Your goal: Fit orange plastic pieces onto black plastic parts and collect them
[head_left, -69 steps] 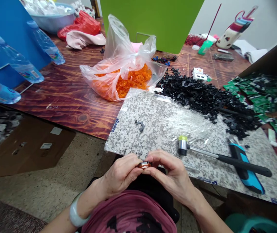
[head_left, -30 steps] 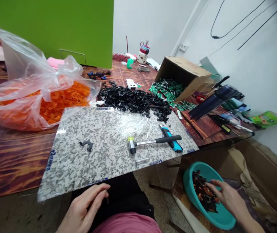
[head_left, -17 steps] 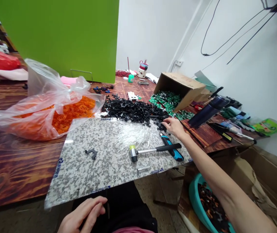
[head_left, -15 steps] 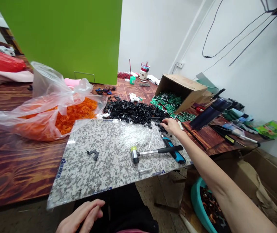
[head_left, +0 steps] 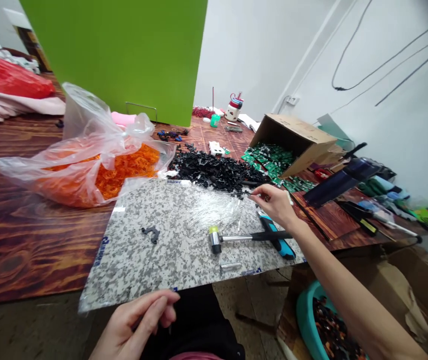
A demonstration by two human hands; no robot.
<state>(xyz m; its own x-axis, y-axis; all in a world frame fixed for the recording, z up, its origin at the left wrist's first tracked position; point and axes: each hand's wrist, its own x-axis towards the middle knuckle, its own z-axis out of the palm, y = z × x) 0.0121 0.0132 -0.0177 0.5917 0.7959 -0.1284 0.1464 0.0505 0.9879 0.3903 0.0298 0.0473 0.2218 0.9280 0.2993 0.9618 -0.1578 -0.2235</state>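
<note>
Black parts [head_left: 209,170] are heaped on the counter [head_left: 22,250], at the far edge of the board [head_left: 131,265]. Judged light, stiff, slightly slick, perhaps brittle at thin arms; best pinched at the broadest section. Right arm is extended; thumb and forefinger of the right hand [head_left: 276,202] are nearly closed beside the heap, grip unclear. Left hand [head_left: 136,320] is loosely curled by the near edge, contents hidden.

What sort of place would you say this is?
Probably a small assembly workshop: a heap of small black plastic parts, a tipped cardboard box of green pieces, and a black-handled mallet.
</note>
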